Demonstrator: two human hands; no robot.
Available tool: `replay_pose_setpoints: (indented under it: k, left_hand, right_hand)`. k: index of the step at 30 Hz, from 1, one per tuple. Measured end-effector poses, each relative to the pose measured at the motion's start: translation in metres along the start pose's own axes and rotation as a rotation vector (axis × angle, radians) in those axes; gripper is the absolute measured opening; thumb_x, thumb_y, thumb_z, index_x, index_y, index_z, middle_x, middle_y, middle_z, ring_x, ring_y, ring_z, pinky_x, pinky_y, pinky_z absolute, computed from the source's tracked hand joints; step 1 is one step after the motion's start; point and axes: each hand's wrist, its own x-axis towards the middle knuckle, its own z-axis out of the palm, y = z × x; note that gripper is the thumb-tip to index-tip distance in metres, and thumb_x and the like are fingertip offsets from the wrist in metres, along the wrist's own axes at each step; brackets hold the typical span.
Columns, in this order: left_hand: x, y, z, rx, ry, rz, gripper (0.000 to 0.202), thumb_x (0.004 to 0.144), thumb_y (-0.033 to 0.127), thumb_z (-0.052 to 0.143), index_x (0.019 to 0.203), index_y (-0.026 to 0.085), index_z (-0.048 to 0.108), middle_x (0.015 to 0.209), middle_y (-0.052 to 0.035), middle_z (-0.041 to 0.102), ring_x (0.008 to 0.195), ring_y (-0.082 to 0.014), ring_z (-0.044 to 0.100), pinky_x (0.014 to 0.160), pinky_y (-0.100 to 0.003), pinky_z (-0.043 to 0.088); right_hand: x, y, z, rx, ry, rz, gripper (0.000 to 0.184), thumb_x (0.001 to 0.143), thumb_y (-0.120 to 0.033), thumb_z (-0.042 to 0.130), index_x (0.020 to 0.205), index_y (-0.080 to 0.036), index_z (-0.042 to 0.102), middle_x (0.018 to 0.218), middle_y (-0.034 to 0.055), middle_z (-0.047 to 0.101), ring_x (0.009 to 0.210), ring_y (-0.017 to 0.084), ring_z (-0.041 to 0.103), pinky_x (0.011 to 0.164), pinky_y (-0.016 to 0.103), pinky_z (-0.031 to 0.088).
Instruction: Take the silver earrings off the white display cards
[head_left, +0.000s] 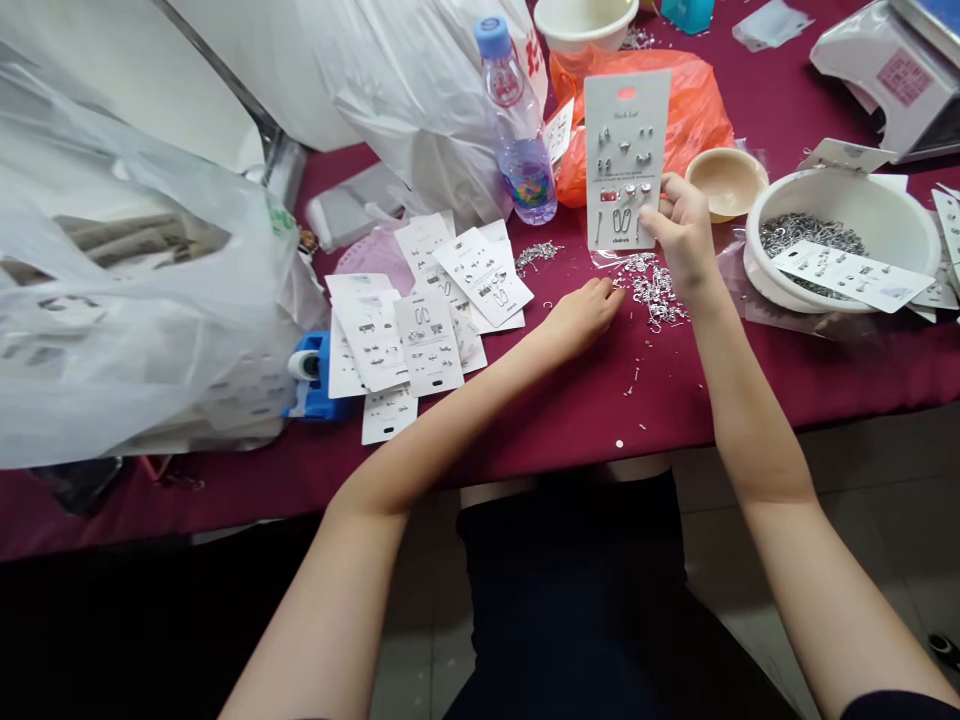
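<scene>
1. The card (627, 125) could slip and drop. The right hand (684, 225) only pinches it low on its right edge, so a loose pinch might let it go.
2. The silver bits (655, 294) could scatter. They lie loose on the table (555, 430), and the left hand (586, 312) is right beside them, so a small bump might spread them.
3. The pile of cards on the left (427, 345) could get mixed up. The left arm (457, 410) reaches close by it, and a sideways swing might knock it.
4. The card on the bowl (855, 276) could slide off, because one end pokes out over the right rim.
5. The right hand is up above the silver bits, with its thumb on the front of the card. It holds the card upright in front of the orange bag (694, 105).
6. The left hand is low on the table, back side up, with its fingers bent at the left edge of the bits. I cannot tell if it has a bit in it.
</scene>
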Motion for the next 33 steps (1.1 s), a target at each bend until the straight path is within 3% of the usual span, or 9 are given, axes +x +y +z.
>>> replay_pose_setpoints:
  k: [3,7,11,14,18,22,26,33]
  left_hand:
    - [-0.014,-0.018,0.006,-0.092,0.11,0.003,0.024,0.098,0.01,0.042,0.104,0.008,0.065,0.106,-0.0169,0.067,0.097,-0.0237,0.063,0.086,-0.036,0.055]
    - [-0.044,-0.046,0.009,-0.396,0.322,-0.018,0.014,0.094,0.011,0.049,0.095,0.015,0.063,0.095,-0.0098,0.066,0.086,-0.017,0.062,0.081,-0.032,0.054]
    - [-0.066,-0.059,-0.002,-0.81,0.565,-0.119,0.01,0.088,0.009,0.055,0.089,0.018,0.061,0.088,-0.0027,0.067,0.079,-0.0107,0.063,0.078,-0.027,0.054]
    - [-0.078,-0.058,-0.013,-1.121,0.646,-0.197,0.001,0.087,0.016,0.061,0.087,0.017,0.061,0.087,-0.0016,0.068,0.08,-0.0097,0.066,0.075,-0.024,0.056]
    - [-0.089,-0.048,-0.022,-1.434,0.652,-0.191,0.025,0.085,0.035,0.076,0.086,0.016,0.059,0.086,-0.0014,0.069,0.082,-0.0116,0.071,0.075,-0.025,0.057]
    - [-0.093,-0.036,-0.022,-1.746,0.539,-0.093,0.04,0.082,0.051,0.08,0.087,0.017,0.058,0.08,-0.0012,0.07,0.069,-0.0111,0.07,0.061,-0.023,0.055]
    - [-0.094,-0.028,-0.019,-1.917,0.442,-0.104,0.04,0.078,0.046,0.084,0.084,0.016,0.059,0.073,0.001,0.067,0.064,-0.0075,0.065,0.057,-0.019,0.05]
    - [-0.093,-0.026,-0.021,-1.978,0.435,-0.098,0.04,0.076,0.047,0.086,0.081,0.016,0.061,0.074,0.0023,0.064,0.063,-0.0049,0.06,0.055,-0.017,0.046]
  right_hand:
    - [-0.004,-0.001,0.011,0.038,0.063,0.014,0.024,0.087,-0.043,0.072,0.099,-0.026,0.058,0.092,0.0043,0.072,0.092,0.023,0.071,0.077,0.04,0.06]
    - [-0.013,-0.013,0.025,0.176,0.04,0.066,0.033,0.078,-0.045,0.08,0.094,-0.026,0.058,0.089,0.0023,0.072,0.082,0.02,0.07,0.072,0.037,0.061]
    - [-0.027,-0.033,0.044,0.399,-0.101,0.19,0.041,0.07,-0.042,0.089,0.091,-0.025,0.057,0.082,-0.003,0.065,0.071,0.013,0.066,0.067,0.029,0.062]
    - [-0.039,-0.044,0.064,0.588,-0.243,0.284,0.044,0.066,-0.037,0.093,0.087,-0.024,0.057,0.078,-0.0054,0.062,0.068,0.011,0.065,0.068,0.026,0.063]
    - [-0.05,-0.045,0.088,0.833,-0.444,0.303,0.045,0.066,-0.043,0.093,0.075,-0.022,0.054,0.072,-0.0068,0.06,0.062,0.008,0.063,0.067,0.025,0.064]
    - [-0.055,-0.045,0.099,0.861,-0.555,0.28,0.046,0.073,-0.052,0.087,0.072,-0.021,0.053,0.072,-0.0039,0.06,0.067,0.011,0.064,0.072,0.032,0.066]
    - [-0.056,-0.05,0.1,0.814,-0.557,0.26,0.048,0.074,-0.056,0.085,0.07,-0.021,0.053,0.072,-0.0017,0.06,0.071,0.014,0.065,0.073,0.034,0.065]
    - [-0.057,-0.057,0.099,0.723,-0.493,0.277,0.052,0.069,-0.065,0.084,0.068,-0.022,0.055,0.07,-0.0007,0.056,0.07,0.016,0.064,0.069,0.033,0.064]
